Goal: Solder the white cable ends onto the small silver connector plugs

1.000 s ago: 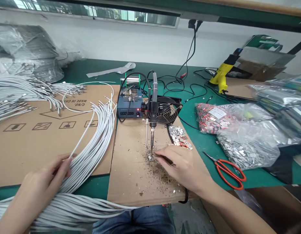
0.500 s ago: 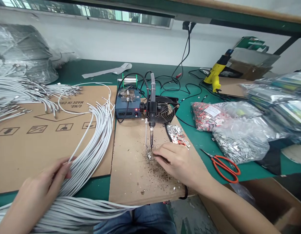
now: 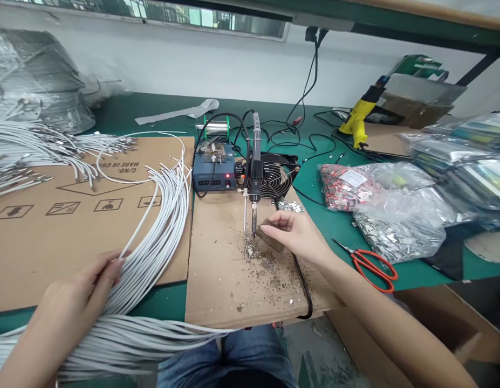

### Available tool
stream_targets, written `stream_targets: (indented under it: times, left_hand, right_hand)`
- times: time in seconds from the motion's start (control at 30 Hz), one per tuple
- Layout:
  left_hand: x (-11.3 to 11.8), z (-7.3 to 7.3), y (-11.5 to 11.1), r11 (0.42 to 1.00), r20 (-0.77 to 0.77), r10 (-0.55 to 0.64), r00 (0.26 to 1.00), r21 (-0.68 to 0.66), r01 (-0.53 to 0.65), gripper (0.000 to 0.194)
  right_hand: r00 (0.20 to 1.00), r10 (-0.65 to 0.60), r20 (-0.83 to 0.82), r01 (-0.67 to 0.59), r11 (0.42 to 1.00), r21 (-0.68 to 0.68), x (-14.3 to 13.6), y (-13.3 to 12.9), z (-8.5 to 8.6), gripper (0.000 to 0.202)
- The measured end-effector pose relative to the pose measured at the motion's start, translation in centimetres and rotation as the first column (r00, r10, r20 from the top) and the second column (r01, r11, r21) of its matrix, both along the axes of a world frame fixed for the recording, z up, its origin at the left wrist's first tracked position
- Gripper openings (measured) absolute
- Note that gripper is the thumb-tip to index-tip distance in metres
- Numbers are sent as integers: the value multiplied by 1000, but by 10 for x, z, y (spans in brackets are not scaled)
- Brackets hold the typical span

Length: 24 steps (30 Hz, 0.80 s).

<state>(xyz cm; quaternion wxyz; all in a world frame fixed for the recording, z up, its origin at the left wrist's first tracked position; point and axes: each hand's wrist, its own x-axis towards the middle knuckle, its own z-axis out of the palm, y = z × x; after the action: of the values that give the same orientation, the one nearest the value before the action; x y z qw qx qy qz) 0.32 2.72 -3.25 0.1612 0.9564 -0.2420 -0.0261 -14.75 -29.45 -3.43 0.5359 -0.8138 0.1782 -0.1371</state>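
Note:
My left hand (image 3: 86, 288) is closed on a white cable (image 3: 138, 229), beside a thick bundle of white cables (image 3: 172, 215) on the cardboard. A soldering iron (image 3: 255, 178) hangs tip down in a stand. My right hand (image 3: 294, 234) pinches a flat brown pad, perhaps a sponge (image 3: 272, 237), against or close beside the iron's tip; I cannot tell whether they touch. Below the tip lies a small heap of solder bits (image 3: 250, 250), with brown crumbs scattered around it.
A blue soldering station (image 3: 213, 175), a solder spool (image 3: 216, 127) and a fan (image 3: 276, 178) stand behind the iron. To the right lie red-handled scissors (image 3: 373, 268), a bag of metal parts (image 3: 395, 231) and a yellow tool (image 3: 357, 124). More cables (image 3: 144, 345) cross the front edge.
My right hand has drawn back slightly up and right from the tip, and the brown pad now shows in its fingers. My left hand keeps its grip on the cable. The view has shifted slightly.

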Motion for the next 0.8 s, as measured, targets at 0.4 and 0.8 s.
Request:
stream_targets:
  times: [0.4,0.8]
  left_hand:
    - [3,1,0,998,41,16,999,65,-18,33]
    - [-14,39,-28,807,-452,31,891,-515,-289,39]
  right_hand:
    - [998,-7,62,15,992,-121,-16,16,5,11]
    - [966,-216,146,258,721,-643,-83,-58,20,16]
